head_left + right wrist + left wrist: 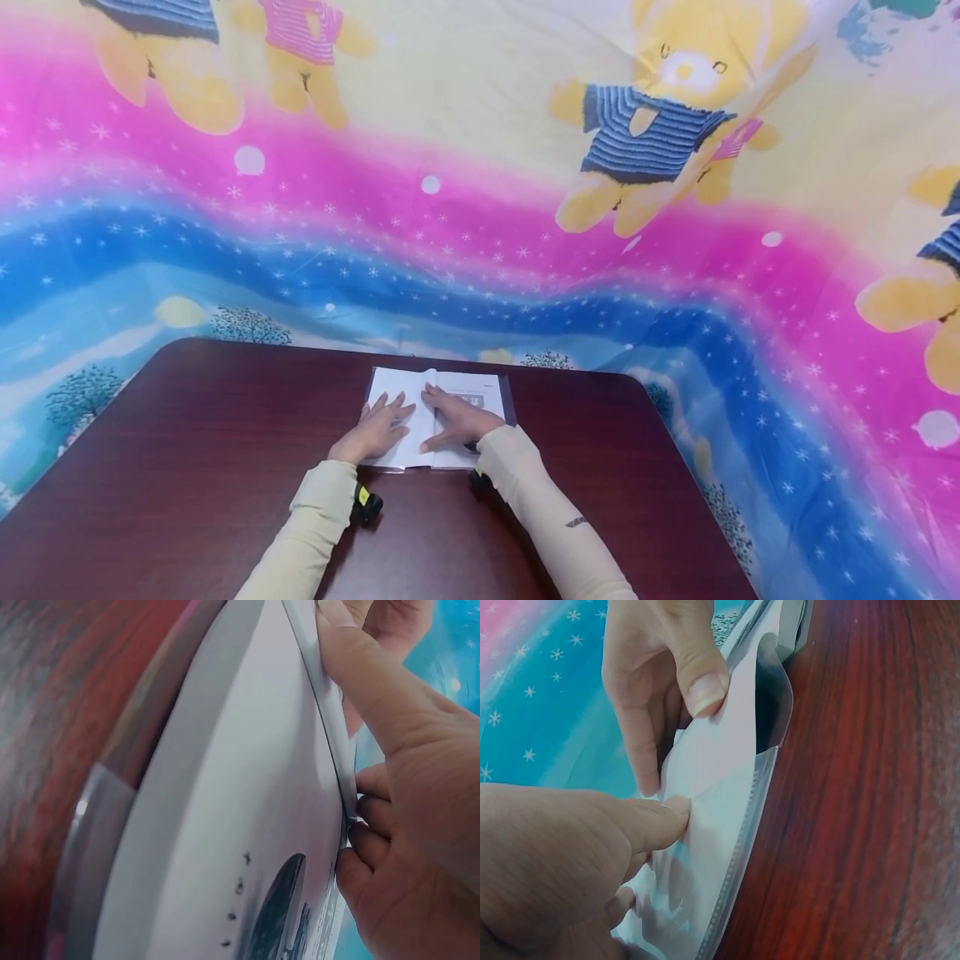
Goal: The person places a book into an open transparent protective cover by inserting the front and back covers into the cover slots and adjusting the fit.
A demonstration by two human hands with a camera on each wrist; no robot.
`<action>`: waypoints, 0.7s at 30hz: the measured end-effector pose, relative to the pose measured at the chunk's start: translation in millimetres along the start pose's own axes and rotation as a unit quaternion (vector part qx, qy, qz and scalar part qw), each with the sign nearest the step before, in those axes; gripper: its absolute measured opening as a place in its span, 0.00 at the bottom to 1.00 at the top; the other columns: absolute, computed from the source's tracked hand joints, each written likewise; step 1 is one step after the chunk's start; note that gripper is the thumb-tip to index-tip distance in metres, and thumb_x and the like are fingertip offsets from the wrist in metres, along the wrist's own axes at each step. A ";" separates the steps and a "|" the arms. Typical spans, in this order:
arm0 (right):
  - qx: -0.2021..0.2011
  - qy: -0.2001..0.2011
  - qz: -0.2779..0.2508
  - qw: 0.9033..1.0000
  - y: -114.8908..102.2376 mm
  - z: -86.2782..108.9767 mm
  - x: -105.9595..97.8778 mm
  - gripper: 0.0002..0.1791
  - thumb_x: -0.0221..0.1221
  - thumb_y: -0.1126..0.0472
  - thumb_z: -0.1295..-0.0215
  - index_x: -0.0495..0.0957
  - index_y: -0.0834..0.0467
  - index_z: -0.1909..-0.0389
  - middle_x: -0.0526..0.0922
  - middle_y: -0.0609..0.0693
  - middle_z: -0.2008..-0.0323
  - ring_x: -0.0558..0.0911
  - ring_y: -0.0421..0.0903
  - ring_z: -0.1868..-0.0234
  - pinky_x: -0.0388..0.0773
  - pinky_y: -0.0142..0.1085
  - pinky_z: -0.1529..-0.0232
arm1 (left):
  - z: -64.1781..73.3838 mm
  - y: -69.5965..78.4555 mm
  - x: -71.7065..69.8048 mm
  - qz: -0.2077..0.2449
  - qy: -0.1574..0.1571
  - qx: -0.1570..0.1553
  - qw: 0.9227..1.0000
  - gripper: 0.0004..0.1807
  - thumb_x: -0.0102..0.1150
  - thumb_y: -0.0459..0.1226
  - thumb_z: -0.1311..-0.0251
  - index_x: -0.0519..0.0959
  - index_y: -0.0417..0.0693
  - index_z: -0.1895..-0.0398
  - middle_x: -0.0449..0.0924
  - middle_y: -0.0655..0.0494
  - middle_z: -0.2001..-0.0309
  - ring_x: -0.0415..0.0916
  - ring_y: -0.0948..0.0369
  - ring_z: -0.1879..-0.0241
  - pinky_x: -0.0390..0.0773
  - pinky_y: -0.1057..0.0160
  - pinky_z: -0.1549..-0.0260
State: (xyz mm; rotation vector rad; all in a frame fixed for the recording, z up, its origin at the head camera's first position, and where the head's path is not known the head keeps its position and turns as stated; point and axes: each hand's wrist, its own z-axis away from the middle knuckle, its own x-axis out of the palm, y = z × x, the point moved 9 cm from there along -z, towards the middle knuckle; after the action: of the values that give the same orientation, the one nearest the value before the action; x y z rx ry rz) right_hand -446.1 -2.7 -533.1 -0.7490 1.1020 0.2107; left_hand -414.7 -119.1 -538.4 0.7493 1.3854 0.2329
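In the lower centre, left hand and right hand, apart, press with spread fingers an open book on the bench.

The head view looks forward and down from well back, taking in most of the table, the open book and the patterned cloth. Both wrist views sit close to the book (too close to fit it whole) and look across it; the table shows on the left wrist view's right and the right wrist view's left. All three share the book, the cloth and the fingers.
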 end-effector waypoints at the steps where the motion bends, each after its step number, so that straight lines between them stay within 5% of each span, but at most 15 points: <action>1: -0.002 0.000 0.002 1.000 -0.9 -0.4 0.7 0.58 0.71 0.41 0.41 0.49 0.55 0.18 0.42 0.50 0.17 0.43 0.48 0.17 0.49 0.48 0.20 | 0.9 -0.2 0.4 0.000 -0.001 -0.002 1.000 0.25 0.53 0.34 0.27 0.70 0.38 0.28 0.53 0.34 0.22 0.40 0.32 0.22 0.38 0.28 0.28; 13: -0.019 0.011 -0.003 1.000 -9.6 -3.5 0.6 0.59 0.71 0.41 0.41 0.49 0.58 0.19 0.43 0.53 0.17 0.46 0.50 0.18 0.51 0.48 0.21 | -0.7 -1.7 -2.8 -0.011 0.006 -0.008 1.000 0.25 0.55 0.35 0.28 0.71 0.40 0.29 0.55 0.33 0.23 0.43 0.32 0.23 0.41 0.28 0.28; 21: -0.004 0.106 -0.032 0.994 7.3 4.3 -21.0 0.38 0.65 0.57 0.31 0.62 0.66 0.25 0.64 0.63 0.25 0.63 0.58 0.24 0.62 0.50 0.25 | -0.3 -0.6 -3.1 -0.008 0.011 -0.016 1.000 0.26 0.57 0.34 0.29 0.72 0.40 0.29 0.56 0.34 0.23 0.45 0.32 0.23 0.45 0.31 0.27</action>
State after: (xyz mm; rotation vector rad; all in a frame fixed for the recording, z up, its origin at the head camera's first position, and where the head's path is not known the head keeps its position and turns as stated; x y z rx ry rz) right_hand -456.3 9.7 -517.2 -0.8258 1.2769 0.0828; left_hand -415.7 -121.2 -536.4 0.7110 1.4052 0.2510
